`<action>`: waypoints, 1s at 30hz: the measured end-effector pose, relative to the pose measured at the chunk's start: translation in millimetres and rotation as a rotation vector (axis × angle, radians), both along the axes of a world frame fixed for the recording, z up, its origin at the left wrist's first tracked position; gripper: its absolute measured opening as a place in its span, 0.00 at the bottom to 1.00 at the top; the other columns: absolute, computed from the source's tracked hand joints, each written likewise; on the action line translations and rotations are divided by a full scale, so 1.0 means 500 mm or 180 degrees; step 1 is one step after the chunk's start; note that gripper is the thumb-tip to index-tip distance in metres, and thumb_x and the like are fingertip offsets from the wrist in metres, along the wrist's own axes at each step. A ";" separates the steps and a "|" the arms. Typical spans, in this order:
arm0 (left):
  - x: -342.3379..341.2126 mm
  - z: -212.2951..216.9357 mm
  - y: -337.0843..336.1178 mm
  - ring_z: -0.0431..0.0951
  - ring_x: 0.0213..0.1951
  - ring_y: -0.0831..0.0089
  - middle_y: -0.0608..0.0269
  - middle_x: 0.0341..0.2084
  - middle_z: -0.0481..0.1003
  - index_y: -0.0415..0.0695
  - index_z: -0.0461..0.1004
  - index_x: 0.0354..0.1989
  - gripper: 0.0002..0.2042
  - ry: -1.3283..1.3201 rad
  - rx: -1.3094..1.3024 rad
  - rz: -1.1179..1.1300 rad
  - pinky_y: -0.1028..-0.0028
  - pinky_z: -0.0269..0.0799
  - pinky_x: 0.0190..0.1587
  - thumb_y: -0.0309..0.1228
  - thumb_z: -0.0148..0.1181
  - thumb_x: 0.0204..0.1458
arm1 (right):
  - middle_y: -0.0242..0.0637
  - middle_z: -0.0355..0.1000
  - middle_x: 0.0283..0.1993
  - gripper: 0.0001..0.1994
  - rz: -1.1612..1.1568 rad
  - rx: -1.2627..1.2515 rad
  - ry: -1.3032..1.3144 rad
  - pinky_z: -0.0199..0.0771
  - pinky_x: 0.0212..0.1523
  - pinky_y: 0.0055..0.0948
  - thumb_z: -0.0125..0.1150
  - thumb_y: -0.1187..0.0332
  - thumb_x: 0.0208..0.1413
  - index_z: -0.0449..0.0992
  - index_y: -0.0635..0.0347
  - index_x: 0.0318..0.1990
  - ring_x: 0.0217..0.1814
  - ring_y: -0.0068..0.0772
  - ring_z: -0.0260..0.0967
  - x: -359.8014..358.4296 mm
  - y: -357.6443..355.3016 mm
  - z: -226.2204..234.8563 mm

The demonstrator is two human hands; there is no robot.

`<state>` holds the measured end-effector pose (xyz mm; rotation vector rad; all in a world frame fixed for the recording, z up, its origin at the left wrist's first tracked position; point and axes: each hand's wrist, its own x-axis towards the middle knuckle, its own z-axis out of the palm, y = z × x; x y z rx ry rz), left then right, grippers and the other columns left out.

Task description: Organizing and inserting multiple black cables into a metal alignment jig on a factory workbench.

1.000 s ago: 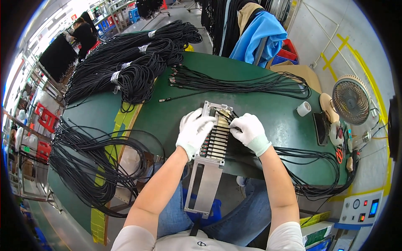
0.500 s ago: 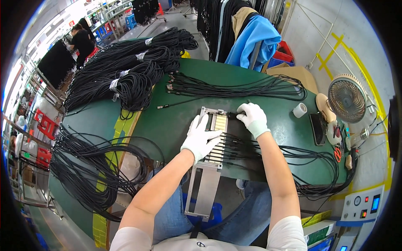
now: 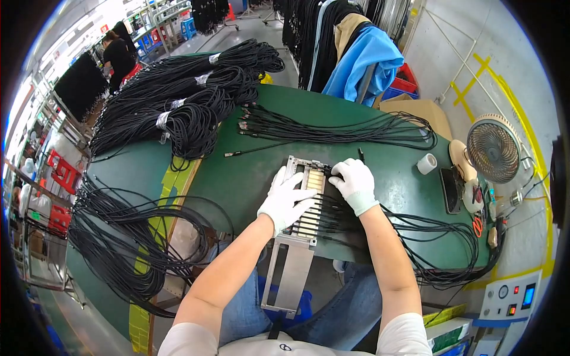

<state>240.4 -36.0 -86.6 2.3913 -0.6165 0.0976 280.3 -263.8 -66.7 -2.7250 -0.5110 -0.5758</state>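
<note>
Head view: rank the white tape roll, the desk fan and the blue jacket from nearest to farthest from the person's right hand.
1. White tape roll, on the green table just to the right of the right hand.
2. Desk fan, farther right, past the table's edge.
3. Blue jacket, hanging behind the table's far side; close to the fan's distance, but it looks slightly farther.

White knit gloves cover the left hand [image 3: 287, 200] and the right hand [image 3: 354, 184]. They rest on a silver-grey metal slotted fixture [image 3: 300, 228] strung with thin black cables [image 3: 415, 237]. The oval tabletop [image 3: 243, 178] is dark green with a yellow tape stripe. The bundled black cable coils [image 3: 184, 101] wear white bands. A bright blue jacket [image 3: 365, 62] hangs behind.
</note>
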 end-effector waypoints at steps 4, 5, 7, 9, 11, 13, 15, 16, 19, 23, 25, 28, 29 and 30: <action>0.002 0.008 0.003 0.51 0.68 0.42 0.59 0.60 0.67 0.60 0.82 0.46 0.13 -0.0079 -0.0049 0.0085 0.53 0.52 0.69 0.44 0.61 0.54 | 0.34 0.71 0.29 0.06 -0.0010 -0.0096 -0.0193 0.71 0.39 0.38 0.67 0.64 0.43 0.76 0.50 0.27 0.37 0.41 0.70 0.007 0.011 -0.006; 0.001 0.006 0.005 0.51 0.68 0.42 0.59 0.60 0.68 0.60 0.82 0.46 0.13 -0.0082 -0.0068 0.0108 0.53 0.52 0.69 0.44 0.61 0.54 | 0.34 0.71 0.29 0.06 -0.0054 -0.0176 -0.0127 0.71 0.38 0.38 0.68 0.63 0.43 0.76 0.49 0.26 0.37 0.41 0.70 0.009 0.014 -0.004; -0.005 0.008 0.001 0.53 0.67 0.44 0.60 0.59 0.69 0.59 0.82 0.45 0.13 -0.0059 -0.0064 0.0155 0.54 0.53 0.68 0.44 0.59 0.54 | 0.34 0.70 0.28 0.06 -0.0029 -0.0205 -0.0127 0.71 0.38 0.38 0.68 0.63 0.42 0.76 0.49 0.26 0.37 0.41 0.70 0.000 0.015 0.001; 0.005 0.002 0.005 0.55 0.67 0.45 0.60 0.58 0.71 0.57 0.82 0.45 0.13 -0.0104 -0.0137 0.0058 0.56 0.53 0.68 0.44 0.59 0.55 | 0.34 0.70 0.28 0.06 0.0097 -0.0226 0.0047 0.71 0.38 0.38 0.67 0.64 0.42 0.76 0.49 0.26 0.37 0.41 0.70 -0.004 0.011 0.004; 0.001 0.003 -0.001 0.56 0.66 0.47 0.61 0.55 0.73 0.55 0.82 0.44 0.13 -0.0115 -0.0213 0.0226 0.57 0.53 0.68 0.44 0.59 0.55 | 0.33 0.70 0.28 0.06 0.0231 -0.0034 -0.0070 0.71 0.39 0.38 0.67 0.64 0.42 0.76 0.49 0.26 0.37 0.40 0.69 -0.003 0.011 0.003; 0.002 0.009 -0.001 0.57 0.66 0.47 0.61 0.54 0.74 0.54 0.82 0.43 0.13 -0.0117 -0.0303 0.0212 0.57 0.54 0.68 0.43 0.59 0.55 | 0.33 0.70 0.28 0.06 0.0359 0.0092 -0.0395 0.70 0.38 0.38 0.67 0.64 0.42 0.76 0.49 0.27 0.37 0.40 0.69 0.000 0.017 0.006; 0.001 0.006 -0.002 0.58 0.66 0.49 0.62 0.54 0.74 0.53 0.82 0.43 0.12 -0.0149 -0.0233 0.0246 0.58 0.54 0.68 0.42 0.59 0.55 | 0.33 0.70 0.28 0.06 0.0265 -0.0057 -0.0347 0.70 0.38 0.38 0.67 0.64 0.43 0.76 0.49 0.27 0.37 0.40 0.69 0.003 0.021 -0.004; 0.002 0.005 0.000 0.58 0.65 0.49 0.62 0.54 0.74 0.53 0.82 0.43 0.12 -0.0160 -0.0241 0.0248 0.58 0.54 0.68 0.42 0.59 0.55 | 0.32 0.70 0.29 0.06 0.0174 -0.0209 -0.0297 0.70 0.38 0.38 0.67 0.64 0.43 0.75 0.49 0.27 0.37 0.39 0.69 0.005 0.025 -0.007; 0.002 0.006 0.006 0.58 0.65 0.51 0.62 0.53 0.74 0.53 0.81 0.43 0.12 -0.0181 -0.0262 0.0241 0.59 0.53 0.68 0.42 0.59 0.55 | 0.32 0.70 0.29 0.06 0.0120 -0.0304 -0.0202 0.69 0.38 0.38 0.67 0.64 0.44 0.75 0.49 0.26 0.38 0.39 0.69 0.007 0.030 -0.005; 0.002 0.007 0.000 0.58 0.66 0.51 0.60 0.55 0.73 0.54 0.82 0.43 0.12 -0.0043 -0.0349 0.0239 0.59 0.51 0.69 0.41 0.60 0.54 | 0.33 0.71 0.30 0.07 0.0279 0.0110 -0.0255 0.70 0.40 0.38 0.67 0.63 0.45 0.75 0.50 0.30 0.39 0.40 0.69 -0.004 0.031 -0.002; 0.003 0.008 -0.003 0.59 0.65 0.51 0.60 0.54 0.74 0.54 0.82 0.42 0.12 -0.0006 -0.0290 0.0264 0.59 0.52 0.69 0.41 0.60 0.54 | 0.33 0.72 0.31 0.09 0.0231 0.0051 -0.0169 0.70 0.40 0.39 0.68 0.62 0.45 0.75 0.50 0.33 0.39 0.40 0.69 -0.002 0.029 -0.002; 0.001 0.011 -0.002 0.59 0.65 0.51 0.59 0.54 0.74 0.53 0.82 0.42 0.12 0.0013 -0.0250 0.0284 0.59 0.52 0.69 0.42 0.60 0.55 | 0.33 0.72 0.31 0.10 0.0194 -0.0106 -0.0117 0.69 0.40 0.39 0.68 0.62 0.44 0.75 0.50 0.32 0.39 0.40 0.69 0.001 0.028 -0.004; 0.004 0.006 0.000 0.59 0.65 0.51 0.59 0.54 0.74 0.54 0.82 0.42 0.12 0.0027 -0.0229 0.0301 0.59 0.52 0.68 0.42 0.60 0.55 | 0.33 0.72 0.31 0.09 0.0121 -0.0218 -0.0076 0.69 0.40 0.39 0.68 0.62 0.44 0.75 0.50 0.32 0.39 0.40 0.70 0.001 0.034 0.003; 0.007 0.006 0.004 0.58 0.66 0.50 0.60 0.55 0.74 0.54 0.82 0.42 0.12 0.0030 -0.0244 0.0273 0.59 0.53 0.69 0.42 0.60 0.54 | 0.34 0.72 0.31 0.09 0.0046 -0.0330 -0.0033 0.69 0.40 0.39 0.68 0.63 0.44 0.75 0.49 0.32 0.39 0.40 0.70 0.001 0.039 0.007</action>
